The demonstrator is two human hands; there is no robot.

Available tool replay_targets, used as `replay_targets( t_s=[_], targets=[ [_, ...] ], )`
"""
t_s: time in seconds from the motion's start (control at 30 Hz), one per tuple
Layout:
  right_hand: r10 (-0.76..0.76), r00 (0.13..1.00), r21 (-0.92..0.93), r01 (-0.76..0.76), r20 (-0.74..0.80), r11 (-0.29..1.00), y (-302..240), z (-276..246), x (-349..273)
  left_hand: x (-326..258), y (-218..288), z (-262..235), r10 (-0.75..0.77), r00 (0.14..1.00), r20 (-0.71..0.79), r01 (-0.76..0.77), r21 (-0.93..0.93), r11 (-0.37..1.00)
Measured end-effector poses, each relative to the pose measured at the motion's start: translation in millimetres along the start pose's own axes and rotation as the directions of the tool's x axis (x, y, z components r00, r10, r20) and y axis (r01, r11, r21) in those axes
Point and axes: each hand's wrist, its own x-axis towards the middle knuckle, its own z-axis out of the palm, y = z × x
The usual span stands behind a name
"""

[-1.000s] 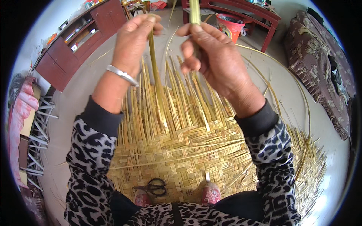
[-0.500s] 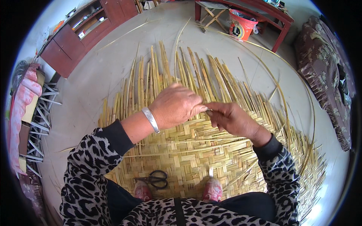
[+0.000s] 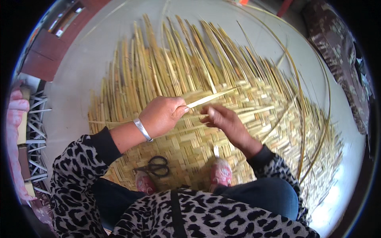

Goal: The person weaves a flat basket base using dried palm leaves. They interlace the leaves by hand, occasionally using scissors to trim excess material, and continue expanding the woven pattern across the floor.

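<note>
My left hand (image 3: 162,116), with a silver bracelet on its wrist, is closed with thumb and forefinger on a pale reed strip (image 3: 210,97). The strip sticks out to the upper right over the mat. My right hand (image 3: 222,121) hovers just below the strip, somewhat blurred, with fingers loosely bent and thumb apart; I see nothing in it. Beneath both hands spreads a large woven reed mat (image 3: 190,146), with unwoven reed ends (image 3: 152,73) fanning out along its far side.
Black-handled scissors (image 3: 158,166) lie on the mat beside my left shoe (image 3: 145,183). My right shoe (image 3: 220,173) also rests on it. Long thin reeds (image 3: 298,85) curve across the right side. A dark red cabinet (image 3: 43,55) stands far left, a patterned cloth-covered seat (image 3: 337,59) far right.
My hands have come apart from their pinch together; the left moved left and nearer, holding the strip, and the right drew back. The view has tilted down and nearer.
</note>
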Motion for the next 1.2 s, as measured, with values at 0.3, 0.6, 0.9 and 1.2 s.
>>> replay_targets(
  t_s=[0.3, 0.6, 0.9, 1.2],
  targets=[
    [-0.009, 0.991, 0.562, 0.085, -0.136, 0.823, 22, -33, 8, -6, -23, 26, -0.244, 0.934, 0.262, 0.326, -0.339, 0.883],
    [0.242, 0.856, 0.588, 0.086, -0.456, 0.804, 117, -79, -20, -57, -128, 75, -0.563, 0.666, 0.490, 0.672, -0.066, 0.738],
    [0.385, 0.775, 0.564, -0.046, -0.501, 0.825, 158, -94, -35, -10, -103, 145, -0.137, 0.962, 0.234, 0.090, 0.200, 0.976],
    [0.323, 0.792, 0.531, 0.001, -0.518, 0.847, 148, -113, -29, 43, -69, 186, -0.083, 0.965, 0.250, 0.016, 0.261, 0.965]
  ],
)
